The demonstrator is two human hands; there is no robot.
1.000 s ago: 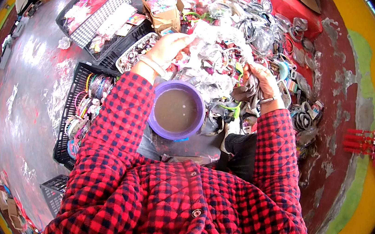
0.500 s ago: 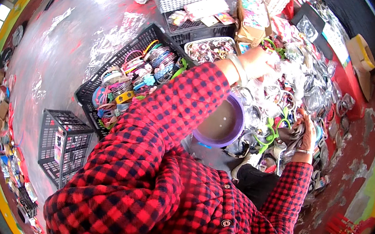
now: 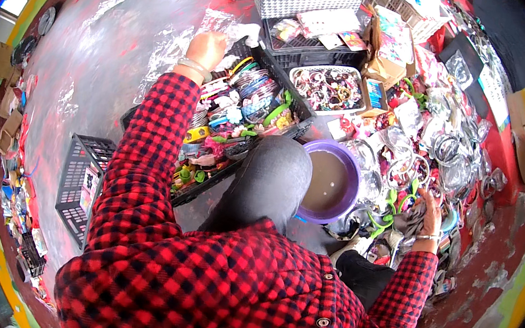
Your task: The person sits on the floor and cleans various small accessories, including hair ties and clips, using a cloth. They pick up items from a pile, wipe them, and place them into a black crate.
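Observation:
My left hand point(image 3: 207, 50) is closed above the far-left side of a black plastic crate point(image 3: 296, 106). A crumpled white piece point(image 3: 247, 33) sticks out by its fingers; whether it is plastic or cloth I cannot tell. Hairbands point(image 3: 255, 88), bright bows and hair ties fill that crate. To the right, my right hand point(image 3: 431, 217) rests with fingers stretched over a heap of bagged hair accessories point(image 3: 444, 150). A grey-brown cloth piece point(image 3: 407, 222) lies against its fingers, and green leaf-like bands point(image 3: 391, 209) are beside it.
Beside my knee point(image 3: 270, 178) stands a purple basin point(image 3: 354, 175) of murky water. Behind it are a white tray of small hair ties point(image 3: 327, 87), a cardboard box point(image 3: 386, 68) and a white basket point(image 3: 308, 2). Another black crate point(image 3: 79, 187) stands at left.
My left hand has swung from the heap across to the left, over the black crate, with the white piece at its fingers. My right hand stays at the heap.

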